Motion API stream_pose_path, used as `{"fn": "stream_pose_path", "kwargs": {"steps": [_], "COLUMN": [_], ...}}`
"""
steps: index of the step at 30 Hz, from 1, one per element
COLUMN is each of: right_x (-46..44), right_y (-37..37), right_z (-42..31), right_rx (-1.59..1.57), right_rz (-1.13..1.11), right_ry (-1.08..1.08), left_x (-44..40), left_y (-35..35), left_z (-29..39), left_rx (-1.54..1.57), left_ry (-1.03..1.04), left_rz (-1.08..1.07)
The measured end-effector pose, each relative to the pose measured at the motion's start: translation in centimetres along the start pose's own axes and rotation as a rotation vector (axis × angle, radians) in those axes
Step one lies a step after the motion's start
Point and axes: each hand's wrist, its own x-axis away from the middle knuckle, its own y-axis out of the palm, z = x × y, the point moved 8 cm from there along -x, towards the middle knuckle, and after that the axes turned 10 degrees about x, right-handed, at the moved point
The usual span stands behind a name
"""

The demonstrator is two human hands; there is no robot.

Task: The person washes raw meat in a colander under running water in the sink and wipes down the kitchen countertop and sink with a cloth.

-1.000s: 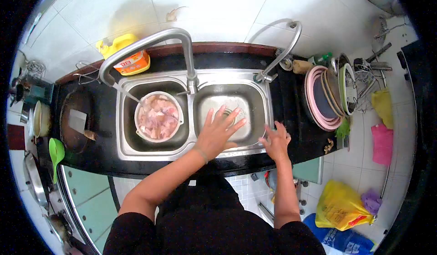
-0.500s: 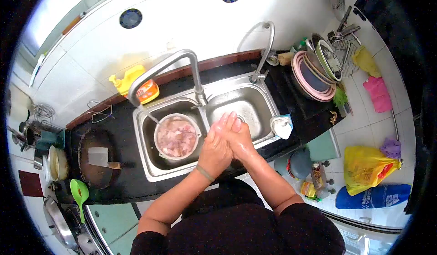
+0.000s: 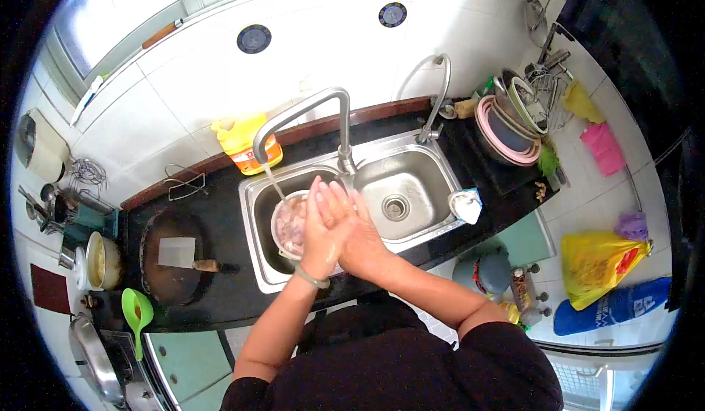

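My left hand (image 3: 323, 238), with a pale bangle (image 3: 311, 277) on its wrist, presses against my right hand (image 3: 361, 244) above the sink divider. Fingers on both hands are stretched out, the palms meet, and the skin looks wet. Nothing shows between them. Beneath and to the left, a white bowl (image 3: 273, 229) of pinkish raw meat pieces (image 3: 289, 224) in water stands in the left basin of the steel sink (image 3: 248, 216), partly hidden by my left hand. Water runs from the tall faucet (image 3: 345, 128) toward the bowl.
On the left lie a round chopping board (image 3: 165, 282) with a cleaver (image 3: 177, 252) and a green ladle (image 3: 137, 310). A yellow jug (image 3: 246, 143) stands behind the sink. At right are stacked basins (image 3: 507, 128) and an opened white packet (image 3: 467, 205) on the sink's edge.
The camera view has shifted, moving the sink rightward in the picture. My hands have turned against each other, with fingers more extended, and now cover part of the bowl.
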Motion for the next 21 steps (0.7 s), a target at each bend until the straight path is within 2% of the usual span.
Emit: {"fn": "stream_pose_path", "kwargs": {"steps": [1, 3, 5, 6, 7, 9, 10, 11, 13, 15, 17, 18, 19, 21], "right_x": [0.0, 0.3, 0.7, 0.9, 0.8, 0.8, 1.0, 1.4, 3.7, 4.2, 3.6, 3.3, 3.6, 3.7], "right_y": [-0.4, -0.4, 0.5, -0.8, -0.6, -1.6, -1.8, -1.2, 5.1, 3.9, 3.3, 0.6, 0.9, 1.0], "right_z": [-0.8, -1.5, -2.0, -2.2, -1.7, -0.9, -0.4, 0.2, 1.9, 3.3, 0.9, 1.0, 1.6, 4.3], "right_rx": [-0.003, -0.020, -0.008, 0.050, 0.045, -0.127, -0.202, -0.200, -0.205, -0.483, -0.023, -0.141, -0.141, -0.638], "right_rz": [-0.014, -0.032, -0.140, -0.046, -0.051, 0.057, -0.004, -0.001, -0.392, -0.001, -0.296, -0.151, -0.151, -0.089], "right_ry": [-0.054, -0.095, -0.211, -0.263, -0.260, -0.302, -0.301, -0.295, -0.177, 0.063, -0.281, -0.363, -0.363, -0.180], "left_x": [-0.4, -0.9, -1.1, -1.4, -1.6, -2.1, -2.6, -2.6, -1.1, 2.6, 5.3, 4.7, 3.8, 1.4], "left_y": [-1.3, -2.9, -3.7, -4.3, -4.6, -4.6, -3.9, -3.2, 3.5, 9.7, 14.1, 14.0, 13.1, 9.4], "left_z": [0.0, -1.4, -2.5, -3.1, -3.0, -2.1, -0.4, -0.7, 3.8, 4.2, 1.8, 1.2, 0.7, 0.1], "left_rx": [0.020, -0.022, 0.212, 0.217, 0.216, -0.029, -0.334, -0.335, -0.660, -0.765, -0.908, -1.067, -1.067, -1.122], "left_ry": [-0.049, -0.070, -0.160, -0.214, -0.221, -0.328, -0.282, -0.282, 0.556, 0.701, 0.540, 0.422, 0.422, 0.472], "left_rz": [0.116, 0.191, 0.235, 0.319, 0.321, 0.238, 0.164, 0.157, -0.210, -0.487, -0.753, -0.809, -0.809, -0.658]}}
